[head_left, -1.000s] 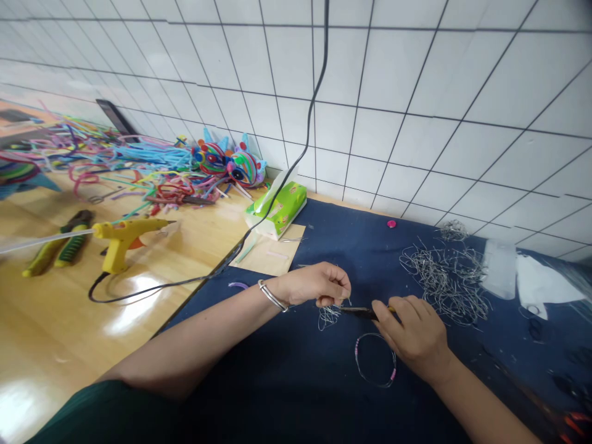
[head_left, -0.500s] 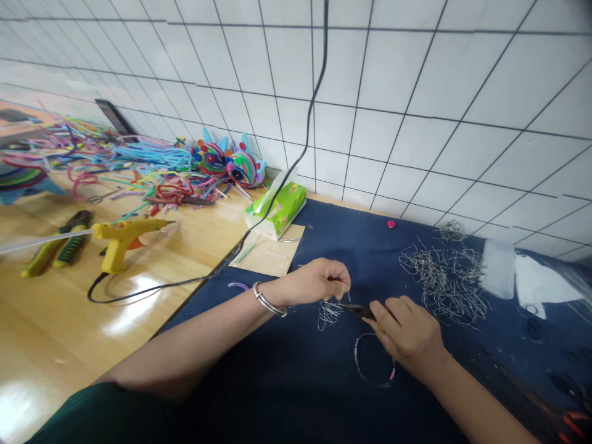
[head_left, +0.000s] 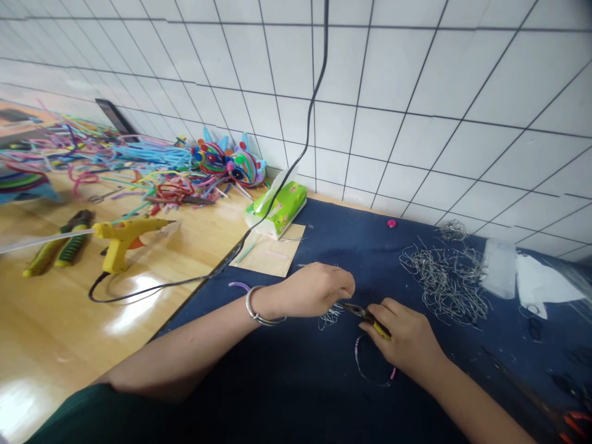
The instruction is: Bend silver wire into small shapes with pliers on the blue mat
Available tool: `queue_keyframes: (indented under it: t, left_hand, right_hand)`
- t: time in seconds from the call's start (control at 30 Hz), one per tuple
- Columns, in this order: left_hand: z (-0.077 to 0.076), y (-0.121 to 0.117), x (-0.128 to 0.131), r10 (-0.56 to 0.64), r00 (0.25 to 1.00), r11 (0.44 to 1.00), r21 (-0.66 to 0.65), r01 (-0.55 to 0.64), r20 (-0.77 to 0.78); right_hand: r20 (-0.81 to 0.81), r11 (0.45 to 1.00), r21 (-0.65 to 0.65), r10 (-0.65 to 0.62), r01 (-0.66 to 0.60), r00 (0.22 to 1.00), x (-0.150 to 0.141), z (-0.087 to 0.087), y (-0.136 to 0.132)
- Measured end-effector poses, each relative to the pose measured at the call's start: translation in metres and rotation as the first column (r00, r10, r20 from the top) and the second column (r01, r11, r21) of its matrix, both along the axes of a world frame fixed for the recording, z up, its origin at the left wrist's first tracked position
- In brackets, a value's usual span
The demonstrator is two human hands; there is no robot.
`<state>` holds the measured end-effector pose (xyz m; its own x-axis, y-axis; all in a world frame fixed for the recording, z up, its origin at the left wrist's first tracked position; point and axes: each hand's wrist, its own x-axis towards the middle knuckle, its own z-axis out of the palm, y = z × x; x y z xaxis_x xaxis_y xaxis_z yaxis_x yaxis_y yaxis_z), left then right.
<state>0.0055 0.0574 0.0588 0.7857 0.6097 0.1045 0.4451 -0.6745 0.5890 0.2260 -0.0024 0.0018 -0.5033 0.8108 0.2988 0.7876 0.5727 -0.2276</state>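
My right hand (head_left: 407,336) is closed around pliers (head_left: 355,309) with dark jaws and a yellow grip. The jaws point left, right below the fingertips of my left hand (head_left: 319,288). That hand is pinched shut, its back turned toward me, and its fingers hide most of the thin wire in them. Under it lies a small bundle of silvery wires (head_left: 330,318), partly covered. A thin wire ring (head_left: 394,374) with pink bits on it rests on the dark blue cloth (head_left: 277,382) just below the pliers.
A big tangle of wire (head_left: 444,280) lies at right, beside a clear plastic box (head_left: 499,268). A green tissue pack (head_left: 284,206) stands near the wall. Leftward are a yellow glue gun (head_left: 121,243), green-handled pliers (head_left: 62,243) and colourful pipe cleaners (head_left: 152,154). A black cable (head_left: 309,123) hangs across.
My left hand has rolled over, so its back now faces up and covers more of the wire bundle. My right hand has tilted, showing more of the pliers and their yellow grip.
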Motion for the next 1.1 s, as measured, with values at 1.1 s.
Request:
queue_keyframes:
  t: [1.1]
  left_hand:
    - [-0.051, 0.051, -0.014, 0.349, 0.93, 0.937, -0.03, -0.348, 0.115]
  right_hand:
    - [-0.005, 0.993, -0.009, -0.115, 0.115, 0.993, 0.006, -0.014, 0.012]
